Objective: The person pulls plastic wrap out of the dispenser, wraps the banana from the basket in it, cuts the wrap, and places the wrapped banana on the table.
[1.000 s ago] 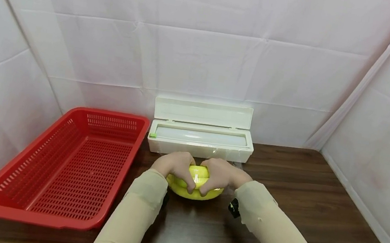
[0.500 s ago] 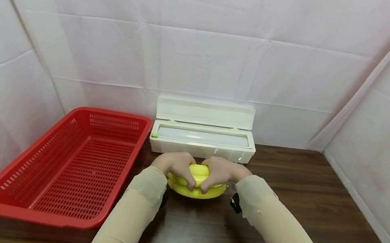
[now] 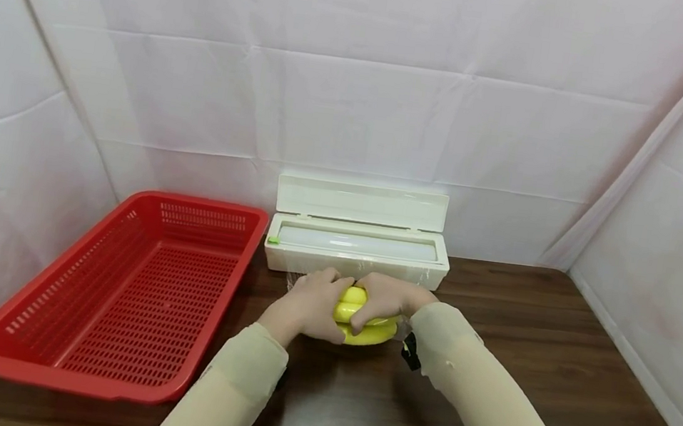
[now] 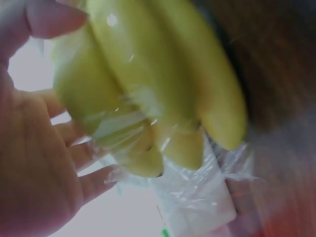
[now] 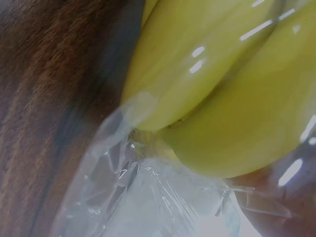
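A bunch of yellow bananas [image 3: 364,333] lies between both hands near the middle of the table. Clear plastic film [image 5: 106,168] wraps the bunch, crinkled and gathered past the banana ends. My right hand [image 3: 387,299] grips the bunch from the right, its thumb bent over the front. At the left end is my left hand [image 3: 311,304], spread round that side. In the left wrist view its thumb [image 4: 57,19] touches the film-covered bananas, while the other fingers reach fairly straight behind them to the film. Part of the bunch is hidden under the hands.
Directly behind the hands stands a white film dispenser box [image 3: 355,267], its lid [image 3: 362,203] raised and a roll [image 3: 358,244] inside. A red slotted basket [image 3: 205,339] occupies the left of the dark wooden table [image 3: 554,370]. White cloth walls [image 3: 354,114] surround the table.
My left hand has loosened its hold and turned, its thumb moving off the front of the bananas. My right hand still grips the bunch. Film now shows by the left fingers.
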`<state>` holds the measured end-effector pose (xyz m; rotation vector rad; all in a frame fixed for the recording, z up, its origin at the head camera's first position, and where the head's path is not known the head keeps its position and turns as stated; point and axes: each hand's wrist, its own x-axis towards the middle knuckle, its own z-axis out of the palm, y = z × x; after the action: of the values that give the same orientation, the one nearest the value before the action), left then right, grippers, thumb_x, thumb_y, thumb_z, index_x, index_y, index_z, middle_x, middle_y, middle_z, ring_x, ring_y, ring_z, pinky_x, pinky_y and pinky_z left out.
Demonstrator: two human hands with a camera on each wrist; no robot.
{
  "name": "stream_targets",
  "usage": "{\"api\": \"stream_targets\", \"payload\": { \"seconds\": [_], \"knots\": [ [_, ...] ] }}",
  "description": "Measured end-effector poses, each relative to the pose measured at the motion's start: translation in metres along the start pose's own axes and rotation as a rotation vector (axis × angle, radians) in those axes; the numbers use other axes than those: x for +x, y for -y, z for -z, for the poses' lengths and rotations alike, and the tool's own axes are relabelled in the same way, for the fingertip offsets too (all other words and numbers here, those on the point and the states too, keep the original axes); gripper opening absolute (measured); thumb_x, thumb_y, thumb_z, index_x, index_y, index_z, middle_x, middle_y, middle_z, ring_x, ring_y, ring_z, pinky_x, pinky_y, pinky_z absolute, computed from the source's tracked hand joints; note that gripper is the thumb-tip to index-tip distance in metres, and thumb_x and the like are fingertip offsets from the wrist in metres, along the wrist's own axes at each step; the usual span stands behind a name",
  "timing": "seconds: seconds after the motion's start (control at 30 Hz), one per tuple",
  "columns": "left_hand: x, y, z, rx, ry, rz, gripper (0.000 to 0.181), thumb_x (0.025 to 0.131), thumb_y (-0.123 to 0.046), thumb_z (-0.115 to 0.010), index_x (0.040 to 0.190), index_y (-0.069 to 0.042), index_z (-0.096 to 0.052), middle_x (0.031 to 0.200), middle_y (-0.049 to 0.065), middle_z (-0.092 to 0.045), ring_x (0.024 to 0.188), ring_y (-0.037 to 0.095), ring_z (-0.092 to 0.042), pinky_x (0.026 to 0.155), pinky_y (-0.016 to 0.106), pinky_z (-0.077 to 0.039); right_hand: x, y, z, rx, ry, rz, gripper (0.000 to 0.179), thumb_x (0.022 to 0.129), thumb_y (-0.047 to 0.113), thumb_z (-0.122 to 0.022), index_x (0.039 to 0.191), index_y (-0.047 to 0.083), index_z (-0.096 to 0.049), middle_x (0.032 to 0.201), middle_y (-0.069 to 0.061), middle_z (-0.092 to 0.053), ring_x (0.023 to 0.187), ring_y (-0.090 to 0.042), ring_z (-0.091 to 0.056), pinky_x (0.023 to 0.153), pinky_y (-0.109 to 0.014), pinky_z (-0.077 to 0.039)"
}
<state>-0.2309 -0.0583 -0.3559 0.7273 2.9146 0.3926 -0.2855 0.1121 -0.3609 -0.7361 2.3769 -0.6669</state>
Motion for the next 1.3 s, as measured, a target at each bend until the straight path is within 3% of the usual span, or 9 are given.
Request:
{"api": "stream_targets", "payload": {
  "seconds": [0.23,0.4,0.57,0.77,1.03,1.2,1.3],
  "knots": [
    [-0.009,-0.004,-0.021,0.232,-0.136,-0.015,0.105,0.056,-0.041,-0.087,0.141,-0.013,-0.033,0.131,0.004,-0.048,0.129,0.025,-0.041,0.108,0.046,-0.031,0.002,-0.001,0.003,-0.003,0.016,-0.008,0.034,0.058,0.028,-0.072,0.086,0.014,-0.061,0.074,0.001,-0.060,0.063,-0.012,-0.053,0.058,-0.026,-0.048],
    [-0.007,-0.006,-0.025,0.391,-0.245,-0.033,0.093,0.053,-0.042,-0.089,0.127,-0.013,-0.039,0.115,0.002,-0.053,0.112,0.021,-0.051,0.097,0.039,-0.039,0.005,-0.002,0.006,-0.020,0.010,-0.038,0.036,0.056,0.031,-0.072,0.085,0.014,-0.061,0.075,0.002,-0.060,0.065,-0.011,-0.054,0.060,-0.025,-0.049],
    [-0.002,-0.005,-0.028,0.419,-0.305,-0.068,0.081,0.052,-0.037,-0.089,0.115,-0.011,-0.045,0.099,0.001,-0.052,0.093,0.018,-0.053,0.079,0.033,-0.045,0.006,-0.005,0.007,-0.011,0.018,-0.036,0.037,0.056,0.031,-0.073,0.086,0.013,-0.061,0.076,0.002,-0.060,0.066,-0.012,-0.055,0.061,-0.025,-0.049],
    [0.002,-0.005,-0.026,0.422,-0.312,-0.104,0.075,0.051,-0.037,-0.089,0.110,-0.011,-0.049,0.093,0.000,-0.054,0.085,0.017,-0.053,0.072,0.032,-0.047,0.005,-0.009,0.009,0.016,0.034,-0.037,0.042,0.059,0.029,-0.075,0.095,0.013,-0.061,0.085,-0.001,-0.061,0.075,-0.015,-0.056,0.067,-0.028,-0.049],
    [0.006,-0.008,-0.026,0.448,-0.276,-0.086,0.074,0.055,-0.041,-0.087,0.112,-0.011,-0.049,0.095,0.001,-0.055,0.085,0.017,-0.053,0.072,0.030,-0.047,-0.007,-0.014,0.013,0.089,0.037,-0.049,0.068,0.065,0.029,-0.080,0.122,0.011,-0.048,0.103,-0.005,-0.055,0.090,-0.018,-0.053,0.077,-0.029,-0.047],
    [0.009,-0.007,-0.024,0.446,-0.249,-0.074,0.071,0.056,-0.042,-0.086,0.108,-0.011,-0.049,0.093,0.001,-0.055,0.084,0.017,-0.053,0.071,0.031,-0.047,-0.009,-0.017,0.010,0.109,-0.032,0.077,0.048,0.069,0.033,-0.077,0.107,0.010,-0.060,0.092,-0.005,-0.059,0.080,-0.017,-0.054,0.070,-0.029,-0.048],
    [0.009,-0.005,-0.022,0.448,-0.239,-0.071,0.072,0.056,-0.043,-0.085,0.110,-0.010,-0.049,0.094,0.002,-0.056,0.085,0.017,-0.054,0.072,0.032,-0.047,-0.010,-0.018,0.005,0.177,-0.073,0.110,0.053,0.071,0.032,-0.078,0.116,0.011,-0.058,0.097,-0.005,-0.059,0.083,-0.017,-0.054,0.073,-0.030,-0.048]
  ]
}}
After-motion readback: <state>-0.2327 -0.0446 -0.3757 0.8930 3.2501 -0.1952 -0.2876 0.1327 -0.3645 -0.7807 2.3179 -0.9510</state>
